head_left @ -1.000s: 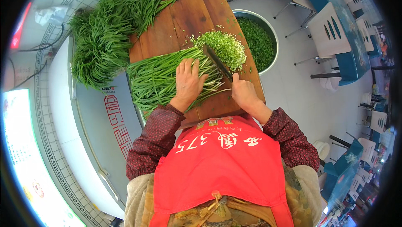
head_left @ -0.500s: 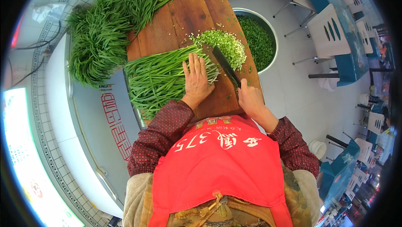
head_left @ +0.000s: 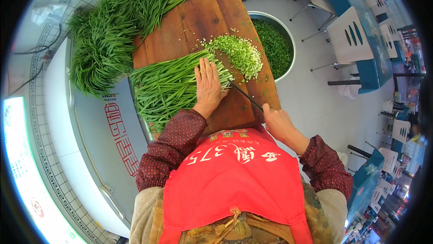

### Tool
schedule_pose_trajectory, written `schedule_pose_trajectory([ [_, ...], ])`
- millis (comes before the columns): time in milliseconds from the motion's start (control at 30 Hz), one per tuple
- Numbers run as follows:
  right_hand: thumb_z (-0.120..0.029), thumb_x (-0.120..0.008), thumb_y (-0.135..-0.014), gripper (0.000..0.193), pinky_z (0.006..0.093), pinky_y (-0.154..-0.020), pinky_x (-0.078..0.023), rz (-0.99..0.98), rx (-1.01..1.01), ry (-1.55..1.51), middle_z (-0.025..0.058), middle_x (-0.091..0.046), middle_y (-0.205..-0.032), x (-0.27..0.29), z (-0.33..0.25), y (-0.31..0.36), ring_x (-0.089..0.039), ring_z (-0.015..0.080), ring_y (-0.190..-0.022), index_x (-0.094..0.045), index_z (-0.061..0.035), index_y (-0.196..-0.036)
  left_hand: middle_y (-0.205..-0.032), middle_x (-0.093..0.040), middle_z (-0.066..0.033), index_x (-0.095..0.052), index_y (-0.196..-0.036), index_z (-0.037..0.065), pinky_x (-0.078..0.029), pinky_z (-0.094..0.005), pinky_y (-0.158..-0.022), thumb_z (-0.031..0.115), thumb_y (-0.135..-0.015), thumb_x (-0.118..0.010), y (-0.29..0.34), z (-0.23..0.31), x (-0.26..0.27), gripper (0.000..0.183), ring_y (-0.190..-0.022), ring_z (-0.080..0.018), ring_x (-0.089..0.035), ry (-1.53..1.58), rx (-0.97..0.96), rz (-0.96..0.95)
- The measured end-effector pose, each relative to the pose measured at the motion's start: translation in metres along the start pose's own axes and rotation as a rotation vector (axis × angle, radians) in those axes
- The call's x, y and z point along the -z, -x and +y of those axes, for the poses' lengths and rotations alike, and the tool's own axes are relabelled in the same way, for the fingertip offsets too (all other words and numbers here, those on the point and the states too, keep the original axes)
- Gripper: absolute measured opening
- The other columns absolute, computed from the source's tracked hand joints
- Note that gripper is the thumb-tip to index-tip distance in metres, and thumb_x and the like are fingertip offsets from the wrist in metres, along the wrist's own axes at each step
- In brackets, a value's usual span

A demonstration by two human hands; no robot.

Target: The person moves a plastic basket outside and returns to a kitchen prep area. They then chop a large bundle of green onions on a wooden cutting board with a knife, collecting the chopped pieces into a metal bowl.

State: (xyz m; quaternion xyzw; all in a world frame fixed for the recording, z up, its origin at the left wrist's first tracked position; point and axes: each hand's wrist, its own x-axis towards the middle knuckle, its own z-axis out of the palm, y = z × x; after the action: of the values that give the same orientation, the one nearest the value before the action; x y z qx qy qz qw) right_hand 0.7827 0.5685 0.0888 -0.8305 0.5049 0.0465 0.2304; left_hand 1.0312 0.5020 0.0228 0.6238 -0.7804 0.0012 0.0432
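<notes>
A bundle of garlic chives [head_left: 164, 88] lies across the wooden cutting board [head_left: 200, 16]. My left hand [head_left: 208, 90] rests flat on it, fingers stretched out and pointing away from me, near the trimmed ends. In my right hand [head_left: 282, 126], closed around the handle, is a kitchen knife [head_left: 247, 95]. Its blade is seen almost edge-on, slanting toward the bundle's right end; whether it touches the chives I cannot tell. Finely chopped chives [head_left: 239, 57] form a pale green heap just beyond the knife.
More uncut chives [head_left: 101, 52] are piled at the board's far left, overhanging a grey cabinet top [head_left: 97, 122]. Beyond the board's right edge stands a metal basin [head_left: 294, 45] holding chopped greens. Chairs [head_left: 349, 36] and blue-covered tables [head_left: 376, 70] are farther right.
The knife has come away from the chopped heap and turned edge-on beside the bundle's end. My right hand has shifted slightly right and nearer me; my left hand stays on the chives.
</notes>
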Motion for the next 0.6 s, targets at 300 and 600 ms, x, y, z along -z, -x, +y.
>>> schedule_pose_trajectory([
  [300, 0.001, -0.058, -0.076, 0.022, 0.0486, -0.057, -0.052, -0.016, -0.008, -0.021, 0.0228, -0.063, -0.067, -0.006, -0.006, -0.014, -0.065, 0.041, -0.065, -0.043, 0.0011, -0.092, -0.146, -0.033, -0.0333, -0.032, -0.14, -0.014, -0.024, -0.0487, -0.115, 0.058, -0.063, -0.081, -0.036, -0.058, 0.042, 0.117, -0.141, -0.0447, -0.026, 0.377, -0.064, -0.128],
  [600, 0.003, -0.06, -0.074, 0.024, 0.0492, -0.057, -0.051, -0.003, -0.016, -0.048, 0.0228, -0.063, -0.068, -0.006, -0.007, -0.014, -0.065, 0.0411, -0.065, -0.042, 0.0012, -0.092, -0.148, -0.032, -0.0332, -0.025, -0.144, -0.014, -0.03, -0.0406, -0.114, 0.075, -0.061, -0.071, -0.112, -0.113, 0.019, 0.131, -0.139, -0.0395, -0.035, 0.468, 0.036, -0.78],
])
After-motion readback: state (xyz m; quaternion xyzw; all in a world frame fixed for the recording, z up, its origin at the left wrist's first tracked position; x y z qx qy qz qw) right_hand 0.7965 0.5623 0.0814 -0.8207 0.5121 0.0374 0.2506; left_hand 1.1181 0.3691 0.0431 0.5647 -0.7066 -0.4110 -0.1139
